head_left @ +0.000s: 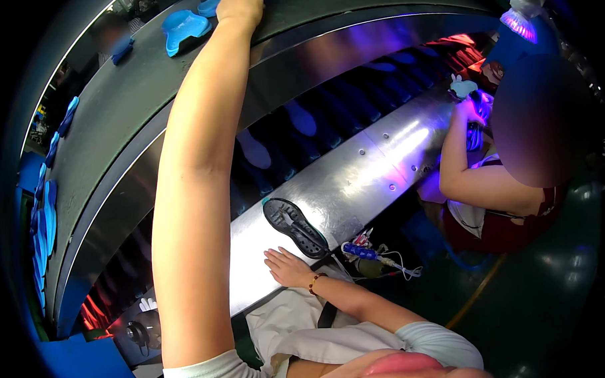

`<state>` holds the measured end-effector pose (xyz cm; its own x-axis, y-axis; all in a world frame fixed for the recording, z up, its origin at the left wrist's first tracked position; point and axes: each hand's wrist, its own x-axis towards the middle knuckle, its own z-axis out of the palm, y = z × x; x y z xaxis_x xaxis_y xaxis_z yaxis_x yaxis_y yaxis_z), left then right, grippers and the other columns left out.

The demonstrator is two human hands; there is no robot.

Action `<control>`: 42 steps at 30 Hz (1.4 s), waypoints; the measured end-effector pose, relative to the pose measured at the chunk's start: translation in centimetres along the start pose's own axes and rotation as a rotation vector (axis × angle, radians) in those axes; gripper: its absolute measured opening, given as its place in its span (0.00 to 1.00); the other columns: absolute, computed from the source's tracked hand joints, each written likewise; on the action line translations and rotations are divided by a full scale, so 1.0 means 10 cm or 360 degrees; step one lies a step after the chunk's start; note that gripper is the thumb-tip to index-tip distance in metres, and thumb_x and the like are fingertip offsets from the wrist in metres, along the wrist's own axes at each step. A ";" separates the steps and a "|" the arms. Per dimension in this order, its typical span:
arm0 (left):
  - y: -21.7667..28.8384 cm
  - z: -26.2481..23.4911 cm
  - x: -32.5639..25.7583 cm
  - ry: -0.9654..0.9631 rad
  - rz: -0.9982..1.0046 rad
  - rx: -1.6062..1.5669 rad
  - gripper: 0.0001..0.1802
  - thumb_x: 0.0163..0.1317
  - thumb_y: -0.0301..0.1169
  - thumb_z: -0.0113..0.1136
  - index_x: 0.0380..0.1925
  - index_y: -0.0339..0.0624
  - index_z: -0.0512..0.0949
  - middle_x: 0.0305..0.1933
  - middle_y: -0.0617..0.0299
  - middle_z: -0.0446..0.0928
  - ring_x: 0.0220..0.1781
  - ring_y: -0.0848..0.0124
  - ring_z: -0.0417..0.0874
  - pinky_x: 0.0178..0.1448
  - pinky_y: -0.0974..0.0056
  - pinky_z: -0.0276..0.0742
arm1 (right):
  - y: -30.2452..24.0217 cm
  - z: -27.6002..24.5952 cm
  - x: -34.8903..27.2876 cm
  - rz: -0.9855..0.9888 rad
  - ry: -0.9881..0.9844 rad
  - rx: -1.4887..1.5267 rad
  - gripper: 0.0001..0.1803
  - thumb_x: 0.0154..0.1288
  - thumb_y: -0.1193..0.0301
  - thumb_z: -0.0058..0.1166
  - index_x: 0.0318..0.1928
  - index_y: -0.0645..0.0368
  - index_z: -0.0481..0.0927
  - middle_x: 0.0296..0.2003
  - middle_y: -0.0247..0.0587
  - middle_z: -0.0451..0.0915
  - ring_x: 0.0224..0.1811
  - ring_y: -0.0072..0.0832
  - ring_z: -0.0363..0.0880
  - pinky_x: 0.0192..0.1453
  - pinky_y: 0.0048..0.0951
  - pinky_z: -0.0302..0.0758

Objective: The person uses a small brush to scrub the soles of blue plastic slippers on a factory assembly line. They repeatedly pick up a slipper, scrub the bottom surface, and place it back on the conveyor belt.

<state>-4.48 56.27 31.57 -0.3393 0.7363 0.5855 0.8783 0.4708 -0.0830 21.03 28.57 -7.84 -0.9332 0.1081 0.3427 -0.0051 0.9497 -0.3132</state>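
My left hand (240, 5) stretches up to the dark upper conveyor belt (139, 83), fingers closing on a blue foam insole (209, 4), so picking is underway, while my right hand (288, 266) rests open, empty, beside a black rubber shoe sole (294, 227) on the steel table (356, 184).

Left hand (240, 3) fingers cut off, perhaps gripping.

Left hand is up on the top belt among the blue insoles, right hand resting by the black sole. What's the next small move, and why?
Probably close the left hand on the blue insole right beside it and draw it down toward the steel ledge. The arm is fully stretched up to the upper conveyor belt, while the right hand lies flat and empty just below the black shoe sole on that ledge.
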 end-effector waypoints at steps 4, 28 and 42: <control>-0.19 0.21 0.12 0.0056 0.0065 -0.0017 0.19 0.54 0.33 0.56 0.45 0.46 0.64 0.45 0.48 0.73 0.46 0.51 0.75 0.47 0.53 0.71 | -0.01 0.01 -0.02 0.0020 0.0023 0.0006 0.19 0.57 0.66 0.44 0.48 0.63 0.71 0.54 0.46 0.66 0.60 0.35 0.61 0.63 0.38 0.54; -0.14 -1.02 -3.78 0.0354 0.1223 -0.0877 0.14 0.35 0.26 0.59 0.28 0.52 0.75 0.30 0.65 0.69 0.37 0.67 0.73 0.41 0.58 0.66 | -0.04 -0.27 -0.01 0.0233 -0.0107 0.0606 0.20 0.55 0.67 0.46 0.47 0.66 0.69 0.52 0.49 0.66 0.58 0.39 0.61 0.64 0.37 0.55; -0.22 -0.19 -6.89 -0.0468 -0.1237 -0.1012 0.21 0.51 0.31 0.59 0.43 0.33 0.66 0.48 0.46 0.62 0.52 0.59 0.63 0.53 0.60 0.60 | -0.04 -0.56 -0.89 0.2101 0.0485 0.3099 0.42 0.52 0.31 0.27 0.40 0.59 0.72 0.30 0.39 0.75 0.29 0.28 0.75 0.28 0.24 0.69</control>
<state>17.61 3.53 -7.05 -0.8802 0.4695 0.0697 0.3694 0.5854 0.7217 31.35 28.83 -5.84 -0.6630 0.3829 -0.6432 -0.0538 -0.8814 -0.4692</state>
